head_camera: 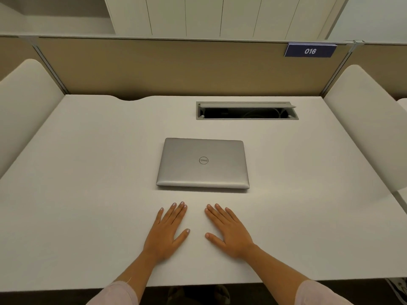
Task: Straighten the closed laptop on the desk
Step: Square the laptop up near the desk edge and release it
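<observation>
A closed silver laptop (202, 164) lies flat in the middle of the white desk (88, 172), its edges roughly parallel to the desk's front edge and its round logo facing up. My left hand (168, 232) rests palm down on the desk just in front of the laptop, fingers spread, holding nothing. My right hand (229, 233) lies flat beside it in the same way. Neither hand touches the laptop; a narrow strip of desk separates the fingertips from its near edge.
A cable hatch (246, 111) with its lid raised sits in the desk behind the laptop, to the right. A beige partition (176, 67) with a blue number sign (310, 50) closes the back. White side dividers (365, 119) flank the desk.
</observation>
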A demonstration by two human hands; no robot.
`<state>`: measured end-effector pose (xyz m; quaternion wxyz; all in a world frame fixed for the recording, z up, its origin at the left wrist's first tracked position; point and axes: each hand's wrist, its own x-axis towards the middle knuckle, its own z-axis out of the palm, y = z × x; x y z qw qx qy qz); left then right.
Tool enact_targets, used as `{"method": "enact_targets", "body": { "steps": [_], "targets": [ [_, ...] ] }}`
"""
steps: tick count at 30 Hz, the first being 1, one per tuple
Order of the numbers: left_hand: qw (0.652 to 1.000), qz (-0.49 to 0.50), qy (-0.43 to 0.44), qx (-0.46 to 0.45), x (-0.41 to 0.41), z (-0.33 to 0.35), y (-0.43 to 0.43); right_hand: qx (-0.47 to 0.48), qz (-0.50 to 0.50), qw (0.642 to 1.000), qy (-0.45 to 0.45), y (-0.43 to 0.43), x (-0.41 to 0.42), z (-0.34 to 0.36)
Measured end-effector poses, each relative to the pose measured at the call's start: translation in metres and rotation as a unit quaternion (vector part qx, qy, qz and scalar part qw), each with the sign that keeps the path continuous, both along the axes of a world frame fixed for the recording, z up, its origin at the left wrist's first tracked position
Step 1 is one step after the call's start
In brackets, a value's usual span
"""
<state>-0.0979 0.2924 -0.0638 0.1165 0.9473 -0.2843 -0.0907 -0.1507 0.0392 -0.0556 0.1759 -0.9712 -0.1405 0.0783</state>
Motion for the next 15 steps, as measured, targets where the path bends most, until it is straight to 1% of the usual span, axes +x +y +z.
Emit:
{"method": "enact_targets", "body": {
  "steps": [7, 9, 12, 14, 15],
  "targets": [
    [1.0, 0.003, -0.004, -0.01, 0.0, 0.002, -0.001, 0.01, -0.008, 1.0, -0.012, -0.005, 0.004, -0.001],
    [1.0, -0.003, -0.002, -0.009, 0.0, 0.002, -0.001, 0.011, -0.046, 0.999, -0.016, -0.008, 0.007, -0.002],
    [0.999, 0.001, 0.013, -0.036, 0.003, 0.003, 0.002, 0.045, -0.151, 0.987, -0.02, -0.015, 0.014, 0.0],
    [0.995, 0.047, 0.039, -0.082, 0.012, 0.006, -0.002, 0.074, -0.204, 0.976, -0.016, -0.02, 0.02, 0.004],
    [0.987, 0.096, 0.054, -0.113, 0.019, 0.009, -0.006, 0.081, -0.214, 0.973, -0.013, -0.02, 0.021, 0.004]
  ]
}}
